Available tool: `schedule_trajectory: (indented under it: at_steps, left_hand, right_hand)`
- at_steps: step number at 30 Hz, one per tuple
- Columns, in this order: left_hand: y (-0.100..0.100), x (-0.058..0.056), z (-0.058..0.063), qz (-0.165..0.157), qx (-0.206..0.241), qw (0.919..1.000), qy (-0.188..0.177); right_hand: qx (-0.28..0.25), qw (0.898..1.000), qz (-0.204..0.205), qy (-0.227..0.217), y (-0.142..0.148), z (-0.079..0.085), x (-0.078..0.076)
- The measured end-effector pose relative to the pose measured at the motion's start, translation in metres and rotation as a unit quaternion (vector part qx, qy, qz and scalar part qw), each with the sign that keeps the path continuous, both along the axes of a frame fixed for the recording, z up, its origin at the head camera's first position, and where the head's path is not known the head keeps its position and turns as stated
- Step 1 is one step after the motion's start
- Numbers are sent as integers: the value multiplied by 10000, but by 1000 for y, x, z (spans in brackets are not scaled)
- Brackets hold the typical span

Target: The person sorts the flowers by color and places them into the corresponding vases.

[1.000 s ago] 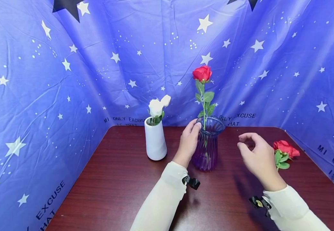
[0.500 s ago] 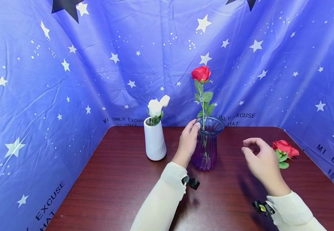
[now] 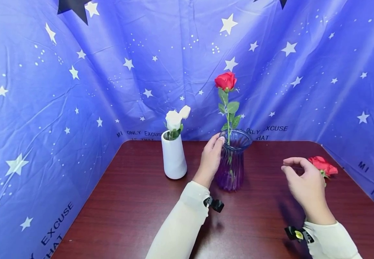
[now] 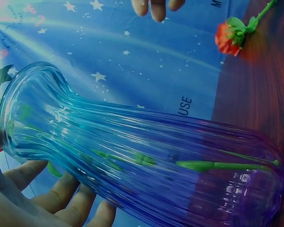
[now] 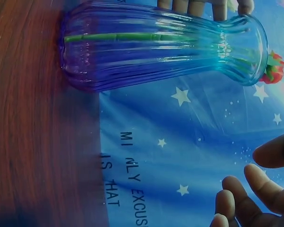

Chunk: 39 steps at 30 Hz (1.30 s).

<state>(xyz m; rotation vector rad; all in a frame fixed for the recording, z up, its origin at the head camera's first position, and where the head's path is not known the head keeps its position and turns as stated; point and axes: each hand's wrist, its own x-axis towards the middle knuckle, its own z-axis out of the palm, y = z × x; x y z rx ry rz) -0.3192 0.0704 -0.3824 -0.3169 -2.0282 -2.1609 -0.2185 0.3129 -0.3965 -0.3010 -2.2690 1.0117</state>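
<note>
A ribbed glass vase [image 3: 231, 172], blue at the flared top and purple below, stands upright on the table. My left hand [image 3: 210, 160] grips its left side near the rim, thumb at the lip and fingers along the glass. One red rose [image 3: 225, 81] rises from it; the green stem [image 4: 227, 165] shows through the glass in the left wrist view. To the right, my right hand [image 3: 308, 189] hovers over the table with loosely bent fingers [image 5: 236, 196], holding nothing. Just beyond it lies a second red rose [image 3: 326, 166], its stem mostly hidden by that hand in the head view.
Left of the glass vase is a white vase [image 3: 175, 158] with white flowers [image 3: 174, 120]. The dark red wooden table [image 3: 122, 208] is enclosed by a blue star-patterned cloth [image 3: 161, 46] at the back and sides.
My right hand has moved right and slightly toward me, away from the glass vase and closer to the lying rose, now covering its leaves. The left hand keeps its place on the vase.
</note>
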Motion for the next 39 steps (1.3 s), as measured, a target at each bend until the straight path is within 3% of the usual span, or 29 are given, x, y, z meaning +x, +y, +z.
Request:
schedule_trajectory:
  at_steps: [11,18,28,39]
  left_hand:
    - [2,0,0,-20,1,10000,0]
    - [3,2,1,3,-24,10000,-35]
    - [1,1,0,-23,-11,10000,-95]
    - [1,2,1,-50,18,9999,-131]
  right_hand:
    - [147,9988,-357,-288,27,-14,5]
    - [256,9947,-604,-795,43,-22,8]
    - [562,9869,-543,-1409,65,-36,7]
    - [589,9768,-432,-2015,80,-37,9]
